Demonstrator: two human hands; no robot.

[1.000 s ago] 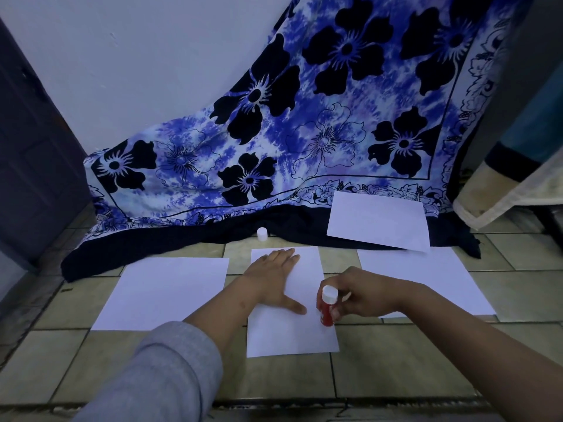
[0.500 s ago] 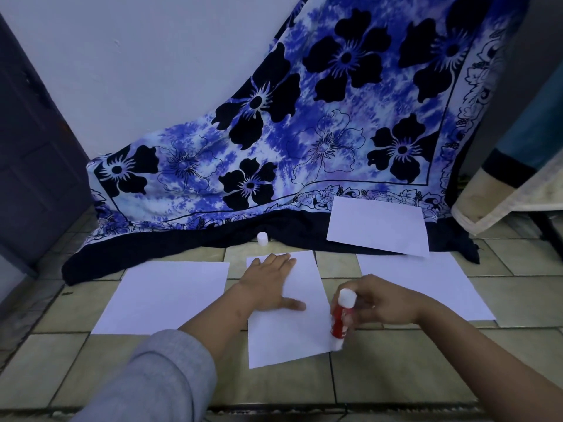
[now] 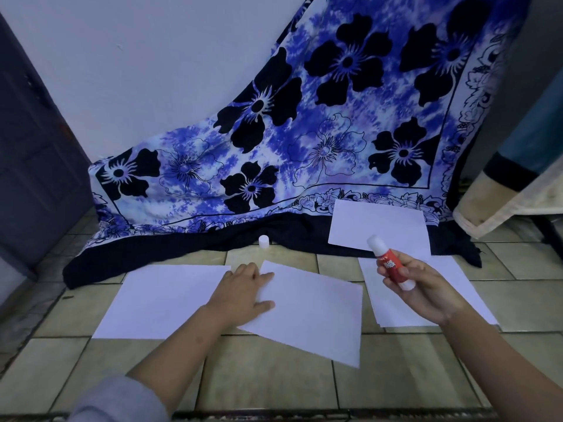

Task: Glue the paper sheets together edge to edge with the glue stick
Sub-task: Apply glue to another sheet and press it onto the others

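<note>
The glue stick [image 3: 391, 264] is gripped in the right hand [image 3: 426, 289], pinched between the thumb and curled fingers around its red body. It is held tilted, with its white tip pointed up and away from the person and its white base turned toward the palm. It is raised clear of the paper, above the right sheet [image 3: 475, 296], which is partly covered by the hand.

The left hand [image 3: 243, 290] is laid flat with its fingers straight, nothing being grasped. It is pressed down on the left edge of the middle sheet [image 3: 316, 315], the thumb stretched across the paper. This sheet is turned askew on the tiled floor [image 3: 274, 385], with its far left corner set beside the fingertips. The left sheet [image 3: 164, 303] is spread just beside it; the place where the two meet is hidden by the hand and forearm, so an overlap cannot be told.

A further sheet [image 3: 380, 226] is rested on the dark hem of the blue flowered cloth [image 3: 304, 132], which is draped against the wall. A small white cap [image 3: 263, 241] is stood upright at the hem of the cloth, beyond the left hand. A grey sleeve [image 3: 118, 400] is seen on the left arm
</note>
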